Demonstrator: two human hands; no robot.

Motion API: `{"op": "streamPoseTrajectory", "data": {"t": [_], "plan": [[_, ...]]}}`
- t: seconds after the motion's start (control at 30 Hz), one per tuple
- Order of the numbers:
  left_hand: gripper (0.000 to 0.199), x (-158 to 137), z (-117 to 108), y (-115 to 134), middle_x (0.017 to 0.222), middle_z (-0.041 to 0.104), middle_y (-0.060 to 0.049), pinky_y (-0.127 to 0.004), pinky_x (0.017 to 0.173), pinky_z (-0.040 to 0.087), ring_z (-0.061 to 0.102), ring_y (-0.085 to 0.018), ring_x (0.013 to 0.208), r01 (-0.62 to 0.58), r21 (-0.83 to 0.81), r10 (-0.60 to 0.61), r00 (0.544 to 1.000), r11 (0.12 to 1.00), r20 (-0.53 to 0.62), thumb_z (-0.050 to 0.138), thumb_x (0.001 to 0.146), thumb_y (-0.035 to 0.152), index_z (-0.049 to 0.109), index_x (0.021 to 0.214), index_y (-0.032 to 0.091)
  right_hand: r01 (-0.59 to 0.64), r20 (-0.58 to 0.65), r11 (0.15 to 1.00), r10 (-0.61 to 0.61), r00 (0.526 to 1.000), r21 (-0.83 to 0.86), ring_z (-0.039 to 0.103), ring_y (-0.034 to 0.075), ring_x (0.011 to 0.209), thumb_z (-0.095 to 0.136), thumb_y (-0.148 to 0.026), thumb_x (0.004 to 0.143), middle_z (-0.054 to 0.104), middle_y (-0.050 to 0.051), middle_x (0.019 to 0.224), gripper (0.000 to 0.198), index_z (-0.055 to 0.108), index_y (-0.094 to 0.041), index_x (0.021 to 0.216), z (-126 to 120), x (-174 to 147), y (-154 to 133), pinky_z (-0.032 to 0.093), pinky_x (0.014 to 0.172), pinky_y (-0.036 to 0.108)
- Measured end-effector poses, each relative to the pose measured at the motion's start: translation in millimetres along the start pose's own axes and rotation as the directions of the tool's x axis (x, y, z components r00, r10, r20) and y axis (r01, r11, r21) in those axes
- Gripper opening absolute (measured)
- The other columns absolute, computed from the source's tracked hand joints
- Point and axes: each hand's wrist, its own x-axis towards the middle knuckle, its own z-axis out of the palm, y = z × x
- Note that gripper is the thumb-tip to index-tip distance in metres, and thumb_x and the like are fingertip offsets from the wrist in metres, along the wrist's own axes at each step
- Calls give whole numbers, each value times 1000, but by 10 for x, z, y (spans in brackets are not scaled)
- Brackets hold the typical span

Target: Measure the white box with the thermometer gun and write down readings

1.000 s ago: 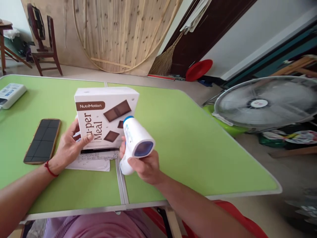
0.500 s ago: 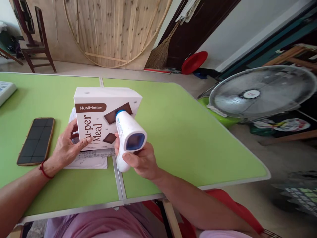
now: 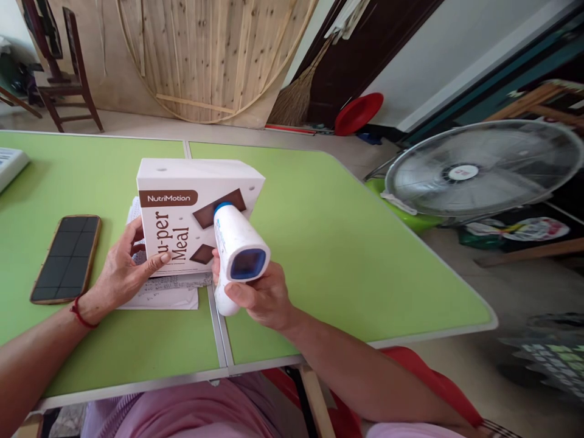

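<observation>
My left hand (image 3: 130, 267) grips the lower left edge of a white NutriMotion meal box (image 3: 201, 176), its thumb on the printed front and its fingers partly hidden behind. The box stands upright over some written paper sheets (image 3: 164, 298). In my right hand (image 3: 262, 298) is a white infrared thermometer (image 3: 239, 234), my fingers wrapped round its handle. Its blue-rimmed nose points at the box front, close to a brown bar picture; whether it touches cannot be seen. The dark display (image 3: 249, 264) faces me.
A phone (image 3: 66, 258) lies left of my left hand on the green folding table (image 3: 356, 261). A white device (image 3: 11, 167) sits at the far left edge. Beyond the table's right side stands a large fan (image 3: 460, 173). A wooden chair (image 3: 68, 85) is at the back left.
Almost nothing differs. The box's right side has shifted very slightly to the right, and the thermometer's display looks a little darker. Both hands keep their holds.
</observation>
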Motion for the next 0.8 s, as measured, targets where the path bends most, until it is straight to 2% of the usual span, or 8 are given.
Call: {"op": "streamPoseTrajectory", "data": {"t": [0.33, 0.63, 0.8], "plan": [[49, 5, -8, -2, 118, 66, -10, -35, 75, 62, 68, -27, 97, -17, 26, 17, 1000, 1000, 14, 72, 79, 44, 53, 119, 22, 12, 4, 1000, -12, 1000, 20, 57, 17, 64, 74, -48, 72, 61, 3, 69, 31, 65, -19, 80, -22, 7, 18, 51, 56, 34], [50, 65, -73, 34, 113, 67, -8, -36, 76, 60, 65, -28, 99, -91, 174, 79, 994, 981, 77, 69, 80, 49, 57, 122, 24, -12, 2, 1000, 12, 1000, 7, 57, 17, 64, 73, -52, 72, 60, 3, 68, 35, 65, -19, 80, -21, 16, -10, 51, 56, 34], [49, 61, -78, 11, 108, 68, -7, -37, 77, 59, 65, -28, 98, -114, 187, 98, 991, 976, 90, 67, 82, 50, 58, 122, 24, 9, -4, 1000, -9, 1000, 14, 57, 17, 63, 73, -50, 74, 60, 2, 67, 32, 64, -19, 78, -26, 14, -4, 51, 55, 34]]}}
